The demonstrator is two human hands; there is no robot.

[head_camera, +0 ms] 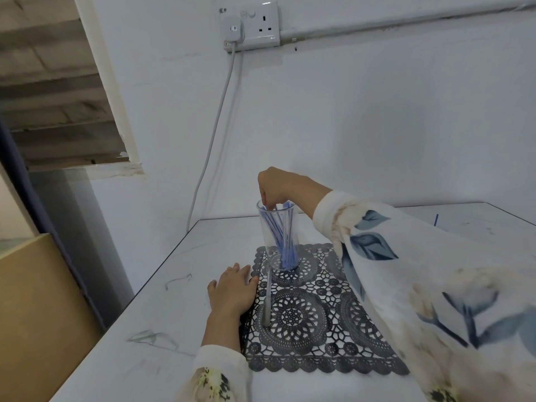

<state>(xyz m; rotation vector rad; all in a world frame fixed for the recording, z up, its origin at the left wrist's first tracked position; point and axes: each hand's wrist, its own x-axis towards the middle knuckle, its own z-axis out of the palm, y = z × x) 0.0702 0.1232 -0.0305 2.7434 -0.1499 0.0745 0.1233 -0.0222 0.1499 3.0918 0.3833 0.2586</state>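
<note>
A tall clear glass (279, 236) stands upright on a dark lace placemat (313, 320) and holds several blue and clear straws (282, 242). My right hand (280, 185) hangs over the glass mouth, fingertips curled down and pinching the straw tops. My left hand (232, 288) lies flat on the white table (162, 300) at the mat's left edge. One clear straw (268, 297) lies on the mat just right of that hand.
A single blue straw (436, 219) lies far right on the table. A grey cable (213, 134) runs from a wall socket (249, 24) down behind the table. A cardboard box (37, 314) stands left of the table edge.
</note>
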